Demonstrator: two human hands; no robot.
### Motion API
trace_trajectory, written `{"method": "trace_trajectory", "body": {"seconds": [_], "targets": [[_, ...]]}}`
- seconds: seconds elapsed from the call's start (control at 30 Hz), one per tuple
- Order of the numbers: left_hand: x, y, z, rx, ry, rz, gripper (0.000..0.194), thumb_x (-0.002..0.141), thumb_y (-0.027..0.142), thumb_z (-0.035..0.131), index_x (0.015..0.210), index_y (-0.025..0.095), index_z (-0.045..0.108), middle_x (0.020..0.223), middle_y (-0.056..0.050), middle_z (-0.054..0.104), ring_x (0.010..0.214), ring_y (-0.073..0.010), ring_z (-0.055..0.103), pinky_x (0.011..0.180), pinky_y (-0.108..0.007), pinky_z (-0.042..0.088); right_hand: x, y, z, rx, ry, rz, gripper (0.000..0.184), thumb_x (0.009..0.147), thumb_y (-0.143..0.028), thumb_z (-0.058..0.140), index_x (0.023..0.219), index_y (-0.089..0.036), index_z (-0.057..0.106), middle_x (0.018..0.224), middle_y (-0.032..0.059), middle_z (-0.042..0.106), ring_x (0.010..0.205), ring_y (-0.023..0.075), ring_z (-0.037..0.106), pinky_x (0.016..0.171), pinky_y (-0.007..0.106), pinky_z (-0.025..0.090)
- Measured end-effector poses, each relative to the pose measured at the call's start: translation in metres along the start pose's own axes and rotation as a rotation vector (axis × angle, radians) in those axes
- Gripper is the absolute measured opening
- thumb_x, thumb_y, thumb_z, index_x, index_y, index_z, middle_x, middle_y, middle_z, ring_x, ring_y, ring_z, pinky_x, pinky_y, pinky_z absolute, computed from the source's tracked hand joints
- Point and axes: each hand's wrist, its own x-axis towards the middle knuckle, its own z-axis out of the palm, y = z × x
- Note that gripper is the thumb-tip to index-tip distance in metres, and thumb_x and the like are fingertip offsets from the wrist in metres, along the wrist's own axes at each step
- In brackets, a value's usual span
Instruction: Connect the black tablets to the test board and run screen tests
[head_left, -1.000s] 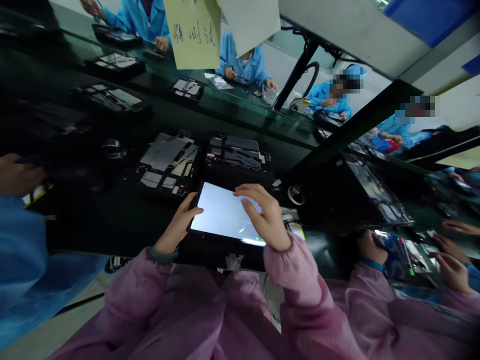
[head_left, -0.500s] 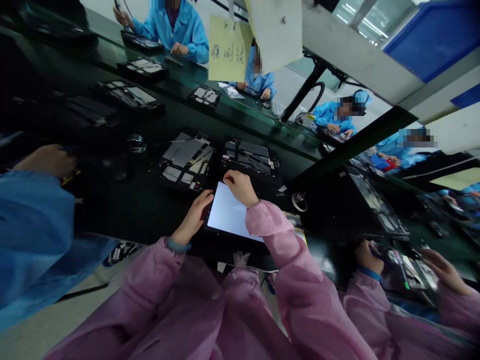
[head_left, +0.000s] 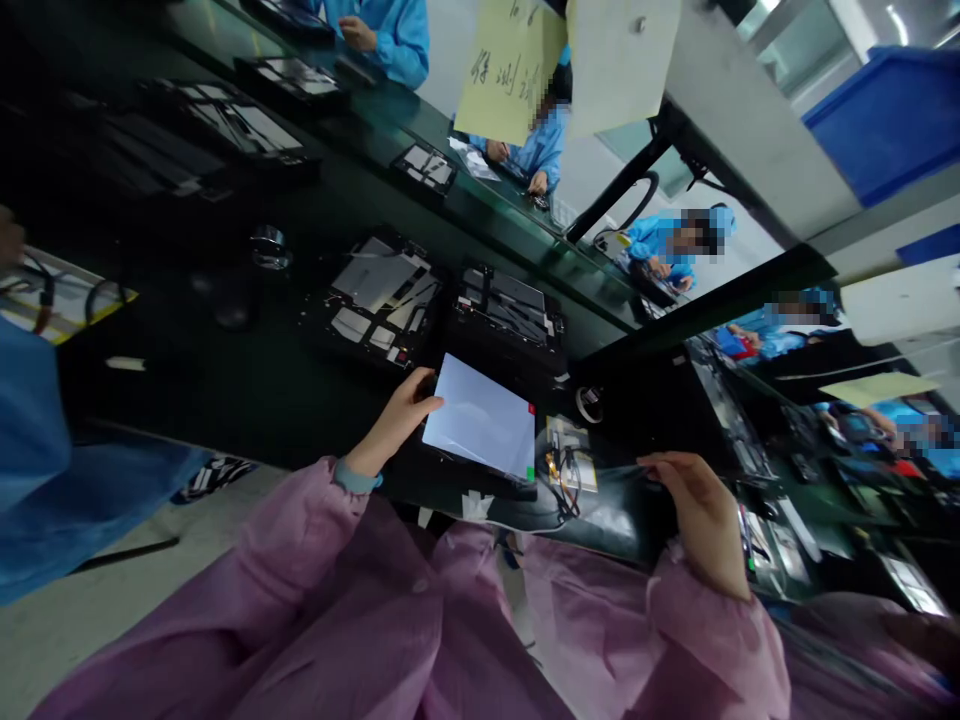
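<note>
A tablet (head_left: 484,420) with a lit, pale screen lies tilted at the table's front edge. Red and green marks show at the screen's right corners. My left hand (head_left: 397,418) grips its left edge, thumb over the front. Out to the right, my right hand (head_left: 699,510) pinches the end of a clear film (head_left: 616,490), which stretches back toward the tablet. The film is see-through, so whether its far end still touches the screen I cannot tell. Beneath the film, a yellow-edged board (head_left: 577,440) with thin cables (head_left: 568,480) sits beside the tablet.
Behind the tablet are two stacks of opened devices, one left (head_left: 386,295) and one right (head_left: 510,305). A tape roll (head_left: 589,403) stands right of them, and a metal ring-shaped item (head_left: 270,247) farther left. Co-workers in blue sit across the bench; a blue sleeve (head_left: 30,400) is close on the left.
My right hand went from over the screen to its upper left corner, then swept far right with the clear film. My left hand stayed on the tablet's left edge.
</note>
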Motion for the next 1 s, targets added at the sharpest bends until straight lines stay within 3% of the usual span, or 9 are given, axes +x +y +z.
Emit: {"method": "trace_trajectory", "body": {"seconds": [0.13, 0.43, 0.57, 0.73, 0.9, 1.0], "targets": [[0.001, -0.002, 0.000, 0.112, 0.077, -0.010, 0.033, 0.075, 0.036, 0.063, 0.107, 0.024, 0.061, 0.106, -0.003, 0.065, 0.102, -0.0251, 0.060, 0.084, -0.034, 0.048, 0.000, 0.005, -0.005, 0.049, -0.004, 0.020, 0.022, 0.084, -0.043, 0.064, 0.092, -0.022, 0.065, 0.090, 0.0042, 0.071, 0.081, 0.0179, 0.065, 0.076, 0.030, 0.051], [-0.005, 0.015, 0.009, 0.058, 0.225, -0.151, 0.049, 0.074, 0.051, 0.067, 0.115, 0.024, 0.061, 0.124, -0.007, 0.063, 0.115, -0.0300, 0.057, 0.085, -0.034, 0.048, 0.024, 0.012, 0.002, 0.107, -0.159, -0.059, 0.020, 0.086, -0.042, 0.062, 0.087, -0.023, 0.066, 0.084, 0.0037, 0.070, 0.076, 0.0185, 0.065, 0.071, 0.029, 0.053], [0.000, 0.011, 0.009, -0.021, 0.197, -0.130, 0.041, 0.071, 0.049, 0.071, 0.105, 0.026, 0.067, 0.111, -0.005, 0.069, 0.102, -0.0290, 0.063, 0.079, -0.033, 0.049, 0.034, 0.022, 0.008, 0.163, -0.193, -0.036, 0.018, 0.082, -0.043, 0.064, 0.085, -0.025, 0.067, 0.084, 0.0046, 0.070, 0.074, 0.0230, 0.067, 0.066, 0.033, 0.057], [0.004, 0.003, 0.005, -0.056, 0.204, -0.160, 0.039, 0.070, 0.046, 0.074, 0.103, 0.025, 0.068, 0.104, -0.004, 0.070, 0.094, -0.0276, 0.065, 0.075, -0.032, 0.050, 0.040, 0.033, 0.009, 0.201, -0.210, 0.054, 0.017, 0.081, -0.041, 0.066, 0.086, -0.025, 0.066, 0.087, 0.0045, 0.071, 0.081, 0.0247, 0.069, 0.071, 0.034, 0.058], [0.002, -0.002, 0.001, -0.007, 0.252, -0.178, 0.050, 0.070, 0.046, 0.074, 0.114, 0.025, 0.063, 0.110, -0.004, 0.067, 0.097, -0.0244, 0.063, 0.075, -0.029, 0.048, 0.024, 0.036, 0.027, 0.280, -0.106, 0.071, 0.018, 0.081, -0.038, 0.068, 0.089, -0.022, 0.065, 0.092, 0.0054, 0.070, 0.087, 0.0225, 0.068, 0.080, 0.034, 0.054], [0.001, 0.003, 0.001, -0.007, 0.221, -0.125, 0.048, 0.069, 0.044, 0.075, 0.110, 0.022, 0.064, 0.105, -0.004, 0.066, 0.096, -0.0231, 0.061, 0.075, -0.029, 0.047, 0.014, 0.026, 0.043, 0.386, -0.030, 0.046, 0.020, 0.081, -0.039, 0.069, 0.087, -0.021, 0.063, 0.091, 0.0039, 0.069, 0.087, 0.0197, 0.068, 0.082, 0.034, 0.053]]}}
